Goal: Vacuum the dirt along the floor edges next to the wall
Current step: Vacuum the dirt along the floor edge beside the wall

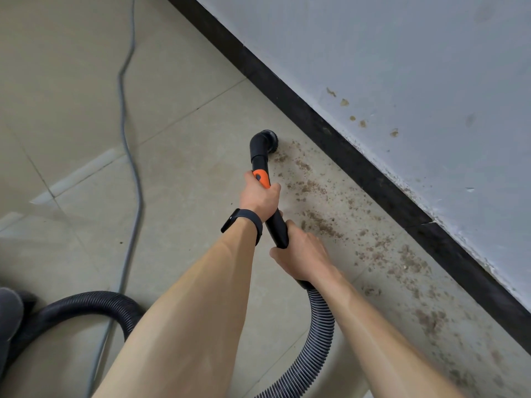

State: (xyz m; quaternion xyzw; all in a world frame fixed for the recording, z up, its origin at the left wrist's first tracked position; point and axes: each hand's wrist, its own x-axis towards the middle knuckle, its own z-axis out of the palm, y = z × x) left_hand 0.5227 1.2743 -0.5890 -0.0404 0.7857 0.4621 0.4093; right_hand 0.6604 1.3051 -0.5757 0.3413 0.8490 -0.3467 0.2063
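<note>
Two hands hold the black vacuum tube point(278, 229). The left hand point(260, 198), with a dark band point(244, 222) on its wrist, is wrapped around the far part of the tube, right by the orange piece point(263, 178). The right hand point(303, 255) is wrapped around the near end, where the bumpy hose point(320, 320) joins on. The round brush head point(265, 140) sits on the floor point(186, 168), just past the left hand. Lots of brown dirt point(321, 225) lies on the floor to the right of the tube and both hands, in a long strip beside the black board point(359, 168) at the bottom of the wall point(402, 67). The far end of the dirt is just beside the brush head. A grey cord point(126, 139) runs across the floor on the left.
</note>
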